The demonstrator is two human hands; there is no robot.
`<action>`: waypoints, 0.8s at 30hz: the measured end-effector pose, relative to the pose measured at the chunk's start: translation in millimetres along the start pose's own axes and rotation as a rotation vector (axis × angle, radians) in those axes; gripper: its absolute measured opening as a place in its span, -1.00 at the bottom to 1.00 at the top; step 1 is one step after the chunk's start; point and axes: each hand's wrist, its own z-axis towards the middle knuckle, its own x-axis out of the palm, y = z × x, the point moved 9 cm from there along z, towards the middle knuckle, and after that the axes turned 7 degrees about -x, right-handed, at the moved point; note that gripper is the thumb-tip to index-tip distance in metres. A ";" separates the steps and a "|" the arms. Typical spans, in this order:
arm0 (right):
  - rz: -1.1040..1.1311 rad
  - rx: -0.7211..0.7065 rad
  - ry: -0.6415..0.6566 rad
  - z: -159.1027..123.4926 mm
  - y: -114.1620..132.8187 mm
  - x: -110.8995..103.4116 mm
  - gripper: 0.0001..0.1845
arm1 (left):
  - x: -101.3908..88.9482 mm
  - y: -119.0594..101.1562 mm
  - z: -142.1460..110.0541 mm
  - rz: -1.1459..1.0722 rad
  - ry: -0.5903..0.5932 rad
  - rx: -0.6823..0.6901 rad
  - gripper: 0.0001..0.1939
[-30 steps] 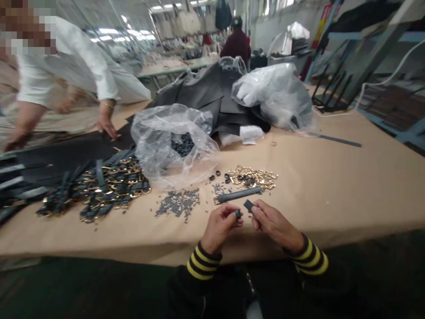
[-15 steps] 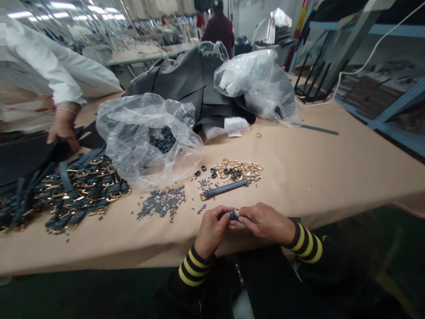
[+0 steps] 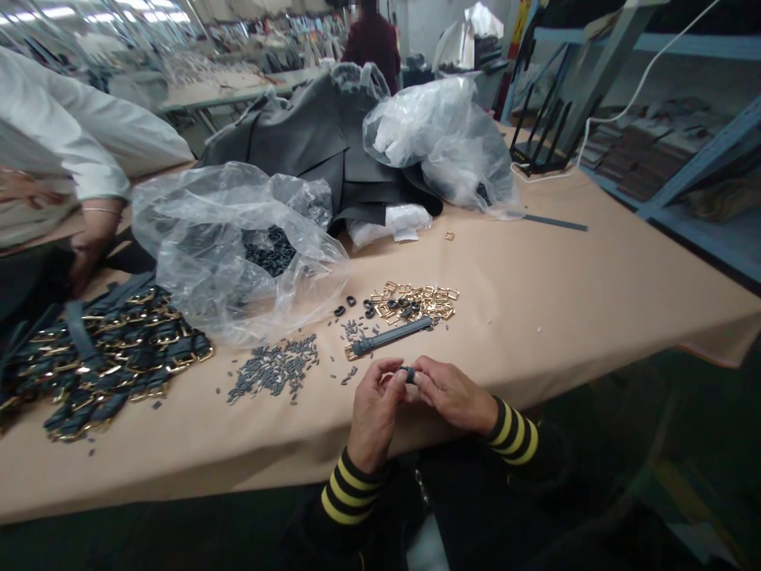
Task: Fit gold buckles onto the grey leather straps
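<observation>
My left hand and my right hand meet at the table's near edge, fingers pinched together on a small dark loop and strap end. Just beyond them lies a dark strap with a gold buckle. Behind that sits a pile of gold buckles mixed with a few dark loops. Small grey pins are scattered to the left of my hands.
A clear plastic bag holds dark loops. A heap of finished buckled straps lies at the left, where a person in white reaches in. Dark fabric and a white-filled bag sit farther back. Another person stands far off.
My hands came together from slightly apart and now pinch the loop and strap end jointly. The view shifted so everything on the table sits further left and nearer.
</observation>
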 end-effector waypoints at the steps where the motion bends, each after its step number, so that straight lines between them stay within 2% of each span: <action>1: 0.022 0.015 -0.024 -0.2 -2.1 0.5 -0.77 | -2.1 -0.9 0.7 -0.008 -0.028 0.009 -0.76; 2: 0.045 0.029 -0.036 -0.3 -3.9 1.8 -0.74 | -1.2 -1.5 1.2 0.006 -0.023 0.015 -0.78; 5: 0.049 0.042 -0.030 -0.1 -5.4 6.0 -0.59 | 12.4 -0.6 0.4 0.117 0.115 0.013 -0.79; 7: 0.005 0.039 -0.026 0.3 -5.4 6.6 -0.59 | 16.9 0.9 -1.3 0.173 0.160 0.017 -0.76; 11: 0.002 0.029 -0.025 1.8 -5.6 5.4 -0.76 | 15.3 9.3 -1.8 0.126 0.155 -0.028 -0.70; 14: -0.003 0.014 -0.034 3.1 -3.5 0.2 -0.78 | 4.8 8.6 0.3 0.050 0.064 -0.002 -0.69; 17: 0.045 0.017 0.024 3.9 -2.5 -0.7 -0.77 | -6.5 -0.5 3.7 0.089 -0.016 0.056 -0.71; 21: 0.186 0.038 0.034 7.4 -7.9 -9.2 -0.78 | -4.3 -20.3 19.5 0.291 0.098 0.086 -0.71; 24: 0.247 0.109 -0.040 12.3 -22.9 -23.0 -0.79 | -10.3 -55.5 41.6 0.660 -0.018 0.300 -0.79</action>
